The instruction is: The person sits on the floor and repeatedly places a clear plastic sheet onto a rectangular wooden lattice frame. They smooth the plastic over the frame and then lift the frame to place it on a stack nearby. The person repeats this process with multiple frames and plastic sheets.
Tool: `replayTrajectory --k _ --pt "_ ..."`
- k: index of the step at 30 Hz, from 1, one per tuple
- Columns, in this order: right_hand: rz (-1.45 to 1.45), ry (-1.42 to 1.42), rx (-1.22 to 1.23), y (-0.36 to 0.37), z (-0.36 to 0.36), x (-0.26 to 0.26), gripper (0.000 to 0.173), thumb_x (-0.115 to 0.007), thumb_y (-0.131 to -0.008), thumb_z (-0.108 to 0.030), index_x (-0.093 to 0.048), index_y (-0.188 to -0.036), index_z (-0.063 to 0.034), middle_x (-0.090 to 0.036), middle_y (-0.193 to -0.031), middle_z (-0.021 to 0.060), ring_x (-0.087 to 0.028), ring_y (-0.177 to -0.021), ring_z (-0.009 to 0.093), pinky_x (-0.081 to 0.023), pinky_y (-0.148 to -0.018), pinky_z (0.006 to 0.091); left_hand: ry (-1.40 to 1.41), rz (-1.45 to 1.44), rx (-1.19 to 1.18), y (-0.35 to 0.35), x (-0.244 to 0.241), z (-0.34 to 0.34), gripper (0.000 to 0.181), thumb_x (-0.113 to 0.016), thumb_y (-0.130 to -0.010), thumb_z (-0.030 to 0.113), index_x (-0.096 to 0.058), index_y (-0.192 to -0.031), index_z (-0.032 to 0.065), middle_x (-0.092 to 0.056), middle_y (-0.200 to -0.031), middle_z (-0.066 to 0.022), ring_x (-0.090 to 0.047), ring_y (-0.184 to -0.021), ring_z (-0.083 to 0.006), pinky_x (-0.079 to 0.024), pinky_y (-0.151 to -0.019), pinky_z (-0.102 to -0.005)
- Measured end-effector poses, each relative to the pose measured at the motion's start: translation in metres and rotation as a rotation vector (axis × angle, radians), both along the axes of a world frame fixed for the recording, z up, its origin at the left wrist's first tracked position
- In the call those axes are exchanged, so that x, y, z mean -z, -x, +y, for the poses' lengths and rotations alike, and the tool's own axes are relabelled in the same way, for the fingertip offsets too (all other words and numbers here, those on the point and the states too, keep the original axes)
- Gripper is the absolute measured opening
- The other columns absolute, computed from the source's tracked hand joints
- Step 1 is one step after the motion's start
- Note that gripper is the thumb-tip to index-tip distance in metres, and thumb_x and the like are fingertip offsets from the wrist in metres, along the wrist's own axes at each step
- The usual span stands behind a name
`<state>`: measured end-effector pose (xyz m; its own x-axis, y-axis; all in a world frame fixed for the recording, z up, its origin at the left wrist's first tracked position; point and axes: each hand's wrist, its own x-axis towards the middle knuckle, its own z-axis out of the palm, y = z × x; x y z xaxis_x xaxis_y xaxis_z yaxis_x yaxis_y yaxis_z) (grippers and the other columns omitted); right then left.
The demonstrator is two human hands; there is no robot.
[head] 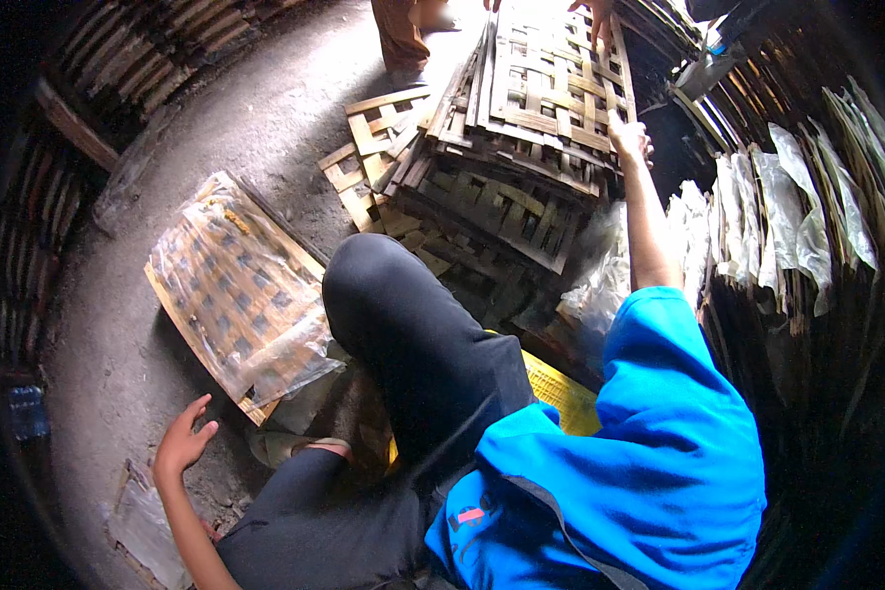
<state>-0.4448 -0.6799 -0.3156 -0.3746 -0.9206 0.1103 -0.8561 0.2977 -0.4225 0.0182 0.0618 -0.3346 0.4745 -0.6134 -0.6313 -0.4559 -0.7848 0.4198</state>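
Observation:
My right hand [629, 140] grips the near right corner of the top woven bamboo panel [557, 85] on a stack, which slants away from me. Another person's hand [597, 18] touches that panel's far end. A second set of fingers [492, 4] shows at its far left. My left hand [184, 439] is empty, fingers apart, above the dirt floor at the lower left. Just beyond it, apart from the fingers, lies a woven bamboo panel [192, 335] covered with a wrinkled clear plastic sheet [240, 284]. A small yellowish piece [237, 220] lies on it.
More panels [361, 192] lie loosely beside the stack. Plastic-lined panels [774, 214] stand upright in a row on the right. A yellow plastic crate [560, 391] is under me. A person's trouser leg [402, 40] stands beyond. Plastic bottles [28, 413] and a plastic-covered panel [144, 516] are left.

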Motion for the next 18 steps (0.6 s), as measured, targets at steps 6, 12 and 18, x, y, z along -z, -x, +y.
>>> replayTrajectory --k 6,12,18 --pt "0.081 0.021 -0.028 -0.012 -0.022 0.007 0.095 -0.063 -0.076 -0.069 -0.046 -0.14 0.0001 -0.043 -0.143 0.0278 -0.038 -0.137 0.041 -0.025 -0.112 0.0602 -0.04 0.015 -0.031 -0.007 0.008 0.014 0.06 -0.069 -0.088 0.019 -0.048 -0.144 0.0139 -0.059 -0.133 -0.0214 -0.056 -0.126 -0.0313 -0.044 -0.103 -0.0409" --pt "0.037 0.047 -0.226 0.084 -0.092 -0.01 0.08 -0.071 -0.071 -0.064 -0.069 -0.111 0.0051 -0.068 -0.117 0.0213 -0.065 -0.112 0.03 -0.052 -0.094 0.0385 0.011 0.021 -0.006 -0.005 0.013 -0.007 0.059 -0.069 -0.088 0.02 -0.048 -0.143 0.0141 -0.06 -0.131 -0.021 -0.057 -0.124 -0.0314 -0.044 -0.103 -0.0409" --pt "-0.614 -0.18 -0.744 0.062 -0.087 -0.065 0.045 -0.061 -0.096 -0.039 -0.063 -0.125 -0.0043 -0.07 -0.097 0.0035 -0.064 -0.078 0.015 -0.05 -0.076 0.0332 -0.052 -0.044 -0.022 -0.005 0.003 0.009 0.059 -0.069 -0.088 0.018 -0.048 -0.143 0.0109 -0.059 -0.135 -0.0153 -0.056 -0.126 -0.0297 -0.044 -0.105 -0.0396"
